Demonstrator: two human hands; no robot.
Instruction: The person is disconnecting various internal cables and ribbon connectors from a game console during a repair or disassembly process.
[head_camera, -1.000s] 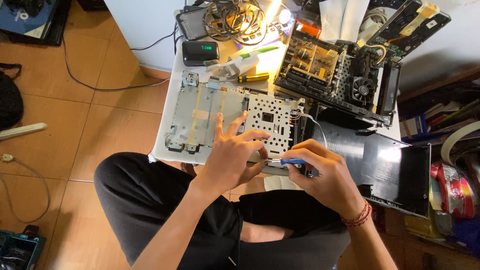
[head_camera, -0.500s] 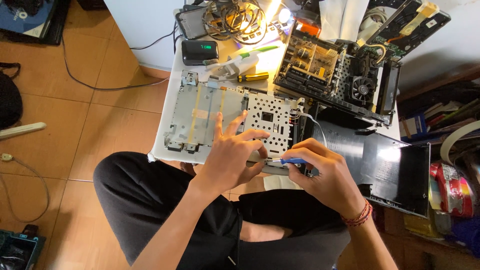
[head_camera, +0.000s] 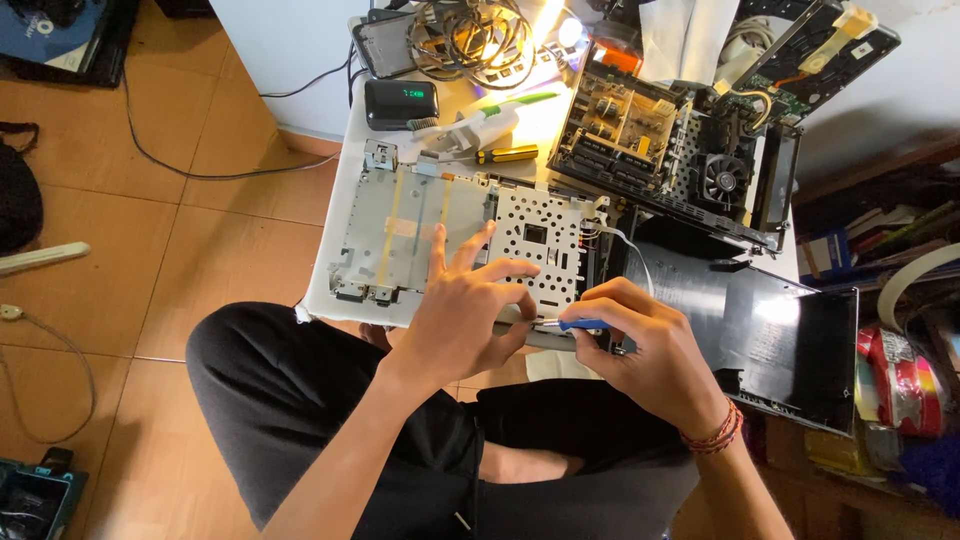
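A grey metal laptop chassis plate (head_camera: 420, 225) with a perforated panel (head_camera: 545, 240) lies on a small white table. My left hand (head_camera: 465, 315) rests on the plate's near edge, fingers spread, the thumb and forefinger pinching near the tool's tip. My right hand (head_camera: 650, 350) grips a small blue-handled screwdriver (head_camera: 575, 325), held nearly flat with its tip pointing left toward the plate's near edge. A red cord bracelet (head_camera: 712, 432) is on my right wrist.
A bare circuit board with a fan (head_camera: 690, 150) stands behind the plate, a black laptop lid (head_camera: 790, 335) to the right. A yellow-handled screwdriver (head_camera: 505, 155), a small black device (head_camera: 400, 100), coiled cables (head_camera: 470, 35) and a lamp sit at the back. Cluttered shelves fill the right.
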